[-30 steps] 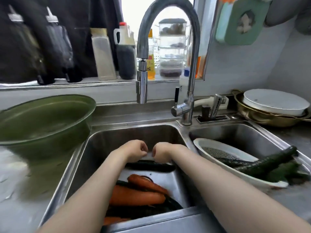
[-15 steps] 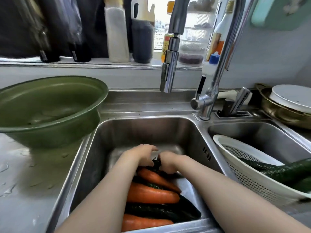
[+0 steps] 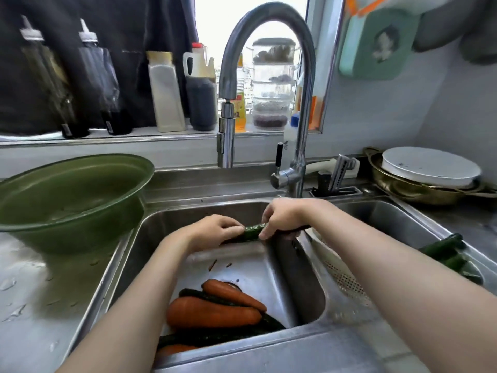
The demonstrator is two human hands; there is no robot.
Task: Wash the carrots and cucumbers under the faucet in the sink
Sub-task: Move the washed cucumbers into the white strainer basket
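A dark green cucumber [image 3: 254, 230] is held level above the left sink basin [image 3: 293, 267], just below the faucet spout [image 3: 225, 146]. My left hand [image 3: 215, 231] grips its left end and my right hand [image 3: 285, 218] grips its right end. No water stream shows from the spout. Several carrots [image 3: 209, 312] and cucumbers [image 3: 215, 336] lie piled at the near end of the basin. More cucumbers [image 3: 446, 251] rest in a white colander [image 3: 341, 275] in the right basin.
A green basin [image 3: 72, 195] sits on the wet counter at left. The faucet handle [image 3: 279, 162] stands behind my right hand. Bottles line the window ledge. A brass pot with a white plate [image 3: 430, 168] stands at the far right.
Both hands lifted one cucumber from the pile up and toward the back of the basin, under the spout. The view tilted back up.
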